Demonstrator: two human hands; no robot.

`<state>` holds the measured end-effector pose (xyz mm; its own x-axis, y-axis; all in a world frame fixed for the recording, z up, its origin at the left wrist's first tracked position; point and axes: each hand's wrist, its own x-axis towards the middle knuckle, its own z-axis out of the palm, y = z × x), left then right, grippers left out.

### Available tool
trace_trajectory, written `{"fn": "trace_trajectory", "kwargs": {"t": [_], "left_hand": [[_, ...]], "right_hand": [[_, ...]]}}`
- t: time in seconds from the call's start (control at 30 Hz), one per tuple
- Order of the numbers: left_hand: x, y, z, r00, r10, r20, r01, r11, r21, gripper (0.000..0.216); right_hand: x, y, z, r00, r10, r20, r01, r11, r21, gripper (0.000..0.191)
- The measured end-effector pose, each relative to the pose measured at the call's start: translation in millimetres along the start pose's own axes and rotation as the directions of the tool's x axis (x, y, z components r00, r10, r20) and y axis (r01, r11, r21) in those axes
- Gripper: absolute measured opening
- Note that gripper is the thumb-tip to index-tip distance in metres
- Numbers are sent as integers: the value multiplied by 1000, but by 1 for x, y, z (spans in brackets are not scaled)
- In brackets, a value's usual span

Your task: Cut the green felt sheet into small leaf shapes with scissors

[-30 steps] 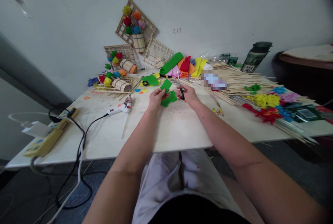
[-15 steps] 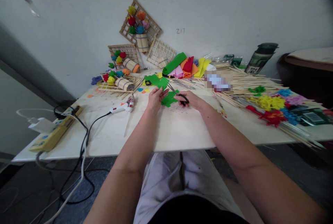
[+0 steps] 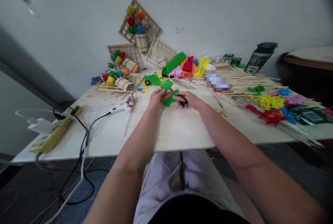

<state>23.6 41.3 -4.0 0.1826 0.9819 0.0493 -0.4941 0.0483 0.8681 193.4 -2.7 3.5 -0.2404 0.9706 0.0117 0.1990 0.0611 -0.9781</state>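
Between the fingers of my left hand (image 3: 157,99) is a small piece of green felt-like sheet (image 3: 167,85). My right hand (image 3: 189,100) is closed round the black handles of a pair of scissors (image 3: 184,99). The scissor blades point up and left and lie against the held green piece; whether they are parted I cannot tell. Below them, on the table, lies another green piece (image 3: 170,100), partly covered by my fingers. Beyond my left hand rests a larger green sheet (image 3: 153,79) with a small black object (image 3: 147,82) on it.
A white glue gun (image 3: 122,108) lies left on the table (image 3: 104,137), its black cord running to a yellow power strip (image 3: 56,130). Behind are stick lattices with felt flowers (image 3: 139,29) and coloured sheets (image 3: 174,63). Wooden sticks (image 3: 249,82) and a dark bottle (image 3: 261,57) stand right.
The green piece in my left hand has turned and sits lower, now against the scissor blades. My left hand has shifted slightly, and its fingers are drawn closer together.
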Motion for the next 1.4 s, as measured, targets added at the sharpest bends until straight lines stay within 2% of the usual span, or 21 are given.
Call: {"fn": "trace_trajectory", "kwargs": {"t": [0.27, 0.47, 1.0, 1.23, 1.4], "left_hand": [[-3, 1, 3, 999, -21, 27, 22, 999, -25, 27], [-4, 3, 4, 999, -40, 21, 41, 999, -32, 27], [-1, 0, 1, 999, -39, -2, 39, 999, -11, 26], [2, -1, -1, 999, -46, -18, 46, 999, -16, 26], [1, 0, 0, 998, -42, -46, 40, 998, -40, 22]], "right_hand": [[0, -3, 2, 998, 59, -8, -59, 998, 13, 32], [1, -2, 2, 999, 54, -6, -54, 998, 26, 28], [-3, -12, 8, 988, 141, -64, -127, 973, 191, 18], [-1, -9, 8, 994, 61, -89, -45, 985, 167, 17], [0, -7, 7, 995, 44, -86, -32, 990, 136, 15]]}}
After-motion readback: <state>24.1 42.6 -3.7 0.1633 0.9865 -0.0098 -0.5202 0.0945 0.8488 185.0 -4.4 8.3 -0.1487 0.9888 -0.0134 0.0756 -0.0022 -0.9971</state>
